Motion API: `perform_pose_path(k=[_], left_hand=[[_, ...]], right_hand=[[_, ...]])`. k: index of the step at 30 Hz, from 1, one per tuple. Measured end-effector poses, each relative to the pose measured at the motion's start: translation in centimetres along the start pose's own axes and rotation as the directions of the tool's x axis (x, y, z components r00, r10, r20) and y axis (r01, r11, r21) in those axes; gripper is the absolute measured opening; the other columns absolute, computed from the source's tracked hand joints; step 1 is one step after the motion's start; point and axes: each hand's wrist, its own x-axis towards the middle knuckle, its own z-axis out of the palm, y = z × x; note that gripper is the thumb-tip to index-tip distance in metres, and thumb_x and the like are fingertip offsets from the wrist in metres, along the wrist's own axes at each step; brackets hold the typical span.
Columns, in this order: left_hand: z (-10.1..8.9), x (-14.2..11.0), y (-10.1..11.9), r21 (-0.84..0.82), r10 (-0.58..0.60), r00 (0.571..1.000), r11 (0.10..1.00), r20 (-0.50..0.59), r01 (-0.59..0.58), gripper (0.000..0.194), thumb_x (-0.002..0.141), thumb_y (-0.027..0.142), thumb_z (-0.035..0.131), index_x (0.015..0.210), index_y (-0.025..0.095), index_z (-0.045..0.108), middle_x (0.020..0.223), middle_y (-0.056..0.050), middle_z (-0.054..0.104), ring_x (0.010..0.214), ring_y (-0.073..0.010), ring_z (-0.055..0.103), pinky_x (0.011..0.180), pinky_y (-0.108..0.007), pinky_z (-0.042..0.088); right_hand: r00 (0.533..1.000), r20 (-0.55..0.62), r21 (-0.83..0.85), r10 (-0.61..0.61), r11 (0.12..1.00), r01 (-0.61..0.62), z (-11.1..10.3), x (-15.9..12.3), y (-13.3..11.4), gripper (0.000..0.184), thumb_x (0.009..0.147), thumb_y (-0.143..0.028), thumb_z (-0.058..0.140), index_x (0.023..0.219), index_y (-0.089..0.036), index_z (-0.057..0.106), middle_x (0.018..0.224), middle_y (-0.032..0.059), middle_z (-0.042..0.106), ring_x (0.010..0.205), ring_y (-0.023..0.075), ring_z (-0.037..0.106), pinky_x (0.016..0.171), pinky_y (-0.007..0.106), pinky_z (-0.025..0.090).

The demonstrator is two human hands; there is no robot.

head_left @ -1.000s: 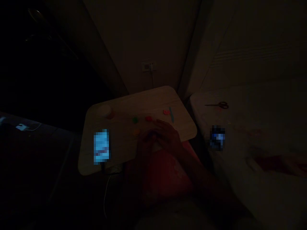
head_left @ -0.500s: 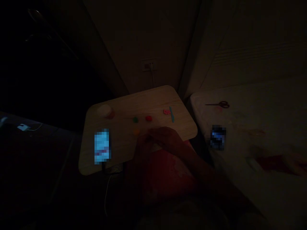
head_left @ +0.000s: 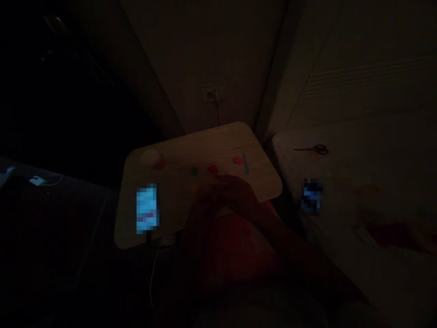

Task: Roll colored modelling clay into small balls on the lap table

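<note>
In dim light, my left hand (head_left: 202,202) and my right hand (head_left: 238,193) meet over the near edge of a small wooden table (head_left: 201,145). My right hand's fingers are stretched out, reaching over my left hand. Shadow hides my left fingers and anything between the palms. Just beyond the hands lie a red lump (head_left: 212,169), a green lump (head_left: 194,171) and a faint orange lump (head_left: 195,187). Farther right, a bumpy pink piece (head_left: 238,160) rests beside a flat blue-green stick-like tool (head_left: 246,163).
A lit phone-like screen (head_left: 147,208) stands on the table's left side. Behind it is a pale round tub (head_left: 150,158). On the pale surface at right are scissors (head_left: 312,149) and another blurred screen (head_left: 312,197). A wall socket (head_left: 213,93) holds a plug and cable.
My right hand's fingers were extended, drew in over my left hand, and are now stretched out again. The hands stay together; the lumps and tool remain in place. The view shifts slightly.
</note>
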Motion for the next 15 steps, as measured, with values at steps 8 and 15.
perform_pose_path(k=[8, 15], left_hand=[[-0.8, -0.2, 2.3, 0.157, 0.119, 0.993, 0.980, 0.018, -0.121, 0.015, 0.075, 0.029, 0.080, 0.088, 0.021, 0.079, 0.097, -0.007, 0.079, 0.092, -0.0272, 0.075, 0.085, -0.042, 0.064], [-4.3, 4.6, 8.5, 0.586, 0.474, 0.878, 0.730, -0.065, -0.351, 0.030, 0.076, 0.027, 0.078, 0.106, 0.019, 0.077, 0.108, -0.008, 0.077, 0.101, -0.0243, 0.074, 0.096, -0.042, 0.061]], right_hand=[[0.999, -0.015, 0.116, 0.030, 0.993, -0.028, -0.2, 0.4, -0.8, 0.045, 0.097, -0.031, 0.067, 0.142, -0.030, 0.062, 0.136, 0.0091, 0.071, 0.136, 0.0282, 0.059, 0.110, 0.048, 0.051], [0.946, -0.232, 0.083, 0.226, 0.974, -0.213, -2.2, -0.2, 0.8, 0.042, 0.098, -0.025, 0.063, 0.139, -0.027, 0.061, 0.101, 0.0080, 0.066, 0.095, 0.0246, 0.065, 0.090, 0.043, 0.056]])
